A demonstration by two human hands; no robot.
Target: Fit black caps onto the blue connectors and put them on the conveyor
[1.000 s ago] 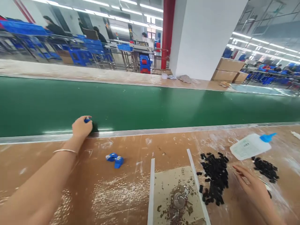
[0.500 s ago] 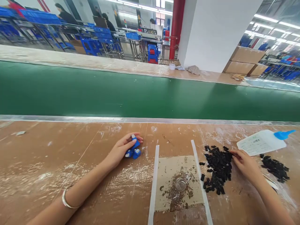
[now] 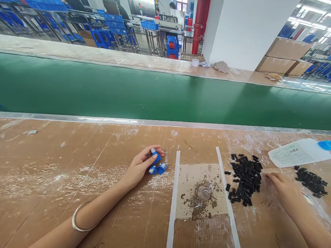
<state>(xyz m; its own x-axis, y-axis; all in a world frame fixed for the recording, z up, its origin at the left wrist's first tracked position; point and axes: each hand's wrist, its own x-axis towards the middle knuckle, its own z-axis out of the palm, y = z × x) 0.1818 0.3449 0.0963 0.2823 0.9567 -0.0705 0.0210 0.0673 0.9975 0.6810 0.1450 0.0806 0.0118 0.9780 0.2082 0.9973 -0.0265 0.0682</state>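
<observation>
The room was bright. White lamps shone at the top right. Light made shiny specks on the brown table. Darker patches lay on the green belt. Faraway things looked a bit fuzzy.

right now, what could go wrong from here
The left hand holds a blue piece close by two more blue pieces, so it might knock them.

The right hand is beside the big black heap; a stray brush could scatter it.

The bottle lies down near the small black heap; its blue cap is cut off by the frame, so a leak can't be ruled out.
</observation>
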